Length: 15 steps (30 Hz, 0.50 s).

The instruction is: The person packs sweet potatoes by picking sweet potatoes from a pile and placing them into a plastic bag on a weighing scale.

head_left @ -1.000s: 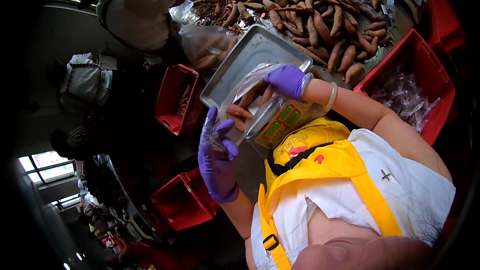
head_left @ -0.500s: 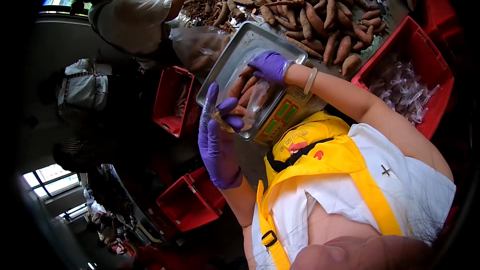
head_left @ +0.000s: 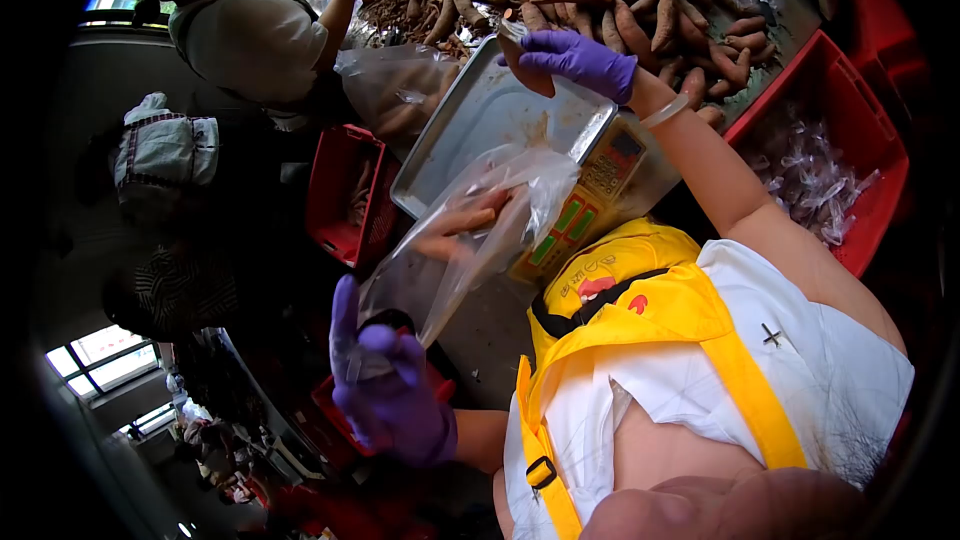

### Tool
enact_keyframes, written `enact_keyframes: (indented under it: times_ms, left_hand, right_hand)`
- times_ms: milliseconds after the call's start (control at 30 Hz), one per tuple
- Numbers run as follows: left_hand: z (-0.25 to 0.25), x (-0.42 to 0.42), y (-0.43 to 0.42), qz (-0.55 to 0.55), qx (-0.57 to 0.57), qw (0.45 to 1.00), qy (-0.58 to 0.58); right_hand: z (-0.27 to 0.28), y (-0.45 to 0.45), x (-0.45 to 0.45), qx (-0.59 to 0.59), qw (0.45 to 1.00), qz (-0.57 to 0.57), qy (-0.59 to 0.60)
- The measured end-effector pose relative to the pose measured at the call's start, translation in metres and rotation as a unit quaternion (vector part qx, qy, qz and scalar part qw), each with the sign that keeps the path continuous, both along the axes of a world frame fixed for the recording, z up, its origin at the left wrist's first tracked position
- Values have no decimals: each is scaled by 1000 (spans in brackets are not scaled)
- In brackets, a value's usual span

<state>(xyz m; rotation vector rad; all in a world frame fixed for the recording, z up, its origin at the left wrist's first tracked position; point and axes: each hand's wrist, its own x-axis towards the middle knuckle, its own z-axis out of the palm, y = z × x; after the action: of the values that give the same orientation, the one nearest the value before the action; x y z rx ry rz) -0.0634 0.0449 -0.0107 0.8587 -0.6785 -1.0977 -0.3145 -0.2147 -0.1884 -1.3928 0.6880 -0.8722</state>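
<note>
My left hand point(head_left: 395, 385), in a purple glove, is low at the left with its index finger raised and the other fingers curled on the edge of a clear plastic bag point(head_left: 450, 275). The bag slants up from this hand and leans over the near edge of the metal scale tray point(head_left: 470, 105). Inside it lie a few sweet potatoes point(head_left: 455, 225). My right hand point(head_left: 575, 62), also gloved in purple, is above the tray's far right corner, its fingers closed around a single sweet potato point(head_left: 527, 72). The scale's green display point(head_left: 565, 232) faces me.
A large heap of sweet potatoes point(head_left: 630, 0) covers the table beyond the scale. A red crate point(head_left: 860, 130) holding plastic bags stands at the right, and another red crate point(head_left: 335, 195) at the left. A co-worker point(head_left: 250, 40) works at the upper left beside a filled bag point(head_left: 395, 90).
My left hand has moved down and left, drawing the bag off the tray's middle. My right hand has left the bag, moved up and right, and now holds a sweet potato.
</note>
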Motion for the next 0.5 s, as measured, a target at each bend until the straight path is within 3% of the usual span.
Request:
enact_keyframes:
  times_ms: [33,67,100,167,200,233,300,333,400,433,500]
  left_hand:
    - [8,0,11,31,-22,999,-35]
    - [16,1,22,64,-43,995,-70]
    - [19,17,31,12,-98,989,-114]
    - [31,21,40,14,-117,984,-133]
    - [37,23,48,-38,-125,984,-123]
    - [40,26,56,-14,-108,984,-140]
    - [44,34,68,45,-67,975,-208]
    - [42,39,76,47,-61,975,-208]
    - [34,53,96,146,-17,944,-297]
    - [32,59,104,148,-13,944,-294]
    - [29,72,121,134,11,961,-242]
  right_hand:
    - [-22,-6,2,4,993,-12,119]
    - [-42,-6,10,-185,934,-54,300]
    - [-53,-4,19,-358,807,-91,461]
    - [-50,10,36,-375,797,-50,471]
    - [-46,10,36,-322,838,-32,440]
    - [-39,13,35,-265,874,-12,406]
    - [-52,2,22,-356,878,-95,306]
    - [-43,-1,11,-276,905,-133,295]
    - [-42,-15,-19,-265,880,-199,341]
    - [-40,-16,-35,-225,893,-220,322]
    - [-43,-16,-60,-211,855,-250,403]
